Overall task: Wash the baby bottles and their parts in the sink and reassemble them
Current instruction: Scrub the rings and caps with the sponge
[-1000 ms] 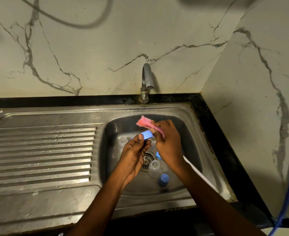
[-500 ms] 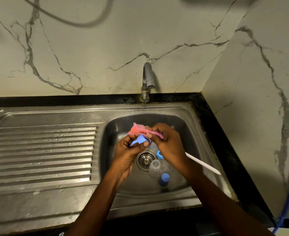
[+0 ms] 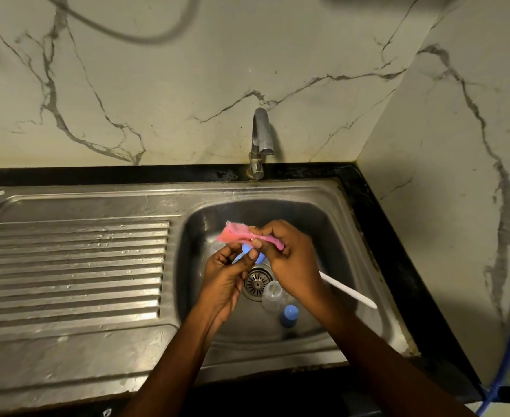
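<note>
Our left hand [image 3: 226, 275] pinches the blue bottle part [image 3: 249, 255], which has dropped lower and turned since a second ago; we judge the scrubbing is going on to another face. The pink cloth [image 3: 238, 233] lies over it, gripped by our right hand [image 3: 289, 257], above the drain [image 3: 258, 282] of the sink [image 3: 338, 236]. The part looks small, smooth, mostly hidden.

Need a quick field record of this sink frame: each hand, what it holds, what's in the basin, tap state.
left hand: pinches blue bottle part
right hand: grips pink scrubber, held against the blue part
white handle: juts out past the right wrist, likely the scrubber's
basin: clear bottle and blue cap beside the drain
tap: no stream visible
drainboard: wet
</note>
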